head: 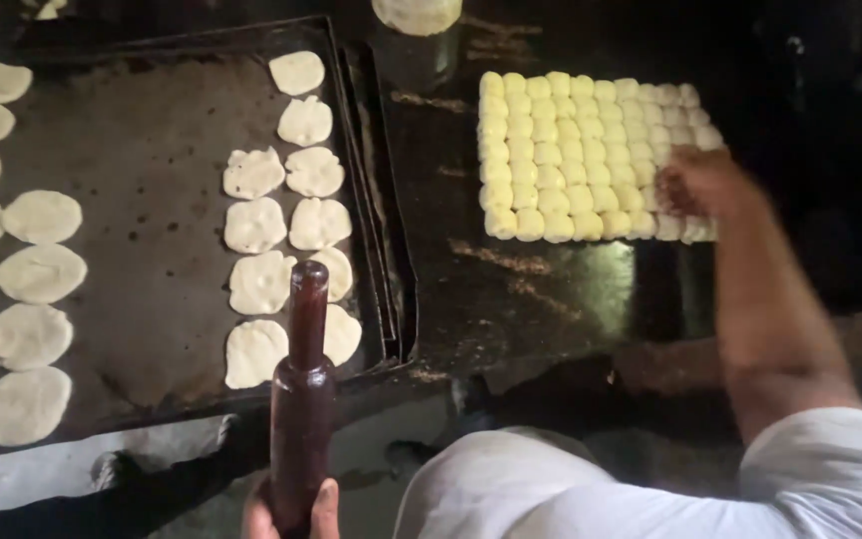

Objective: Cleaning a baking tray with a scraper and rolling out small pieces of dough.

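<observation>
Head view looks down on a dark worktop (511, 299) with a baking tray (142, 200) to the left and a block of dough pieces (571, 150) to the right.

Left hand (291, 509), at the bottom edge, is clenched around the lower end of a dark wooden rolling pin (301, 399). The pin stands nearly upright, its narrow top handle rising in front of the tray's near right corner. Only the thumb and fingertips of this hand show.

Right hand (700, 185) is stretched out to the far right of the worktop and rests on the right-hand edge of the block, touching the pieces there. It is motion-blurred; whether its fingers grip a piece or lie loose cannot be told. The forearm runs back to a white sleeve (830, 469).

Dough pieces are small, pale yellow and packed edge to edge in straight rows, forming a rectangle.

On the tray, flattened dough discs (291, 200) lie in two columns along the right side, several touching. More discs (22, 279) line the left side. The tray's middle strip is bare dark metal.

A pale round object (416, 15) sits at the top edge, partly cut off.
</observation>
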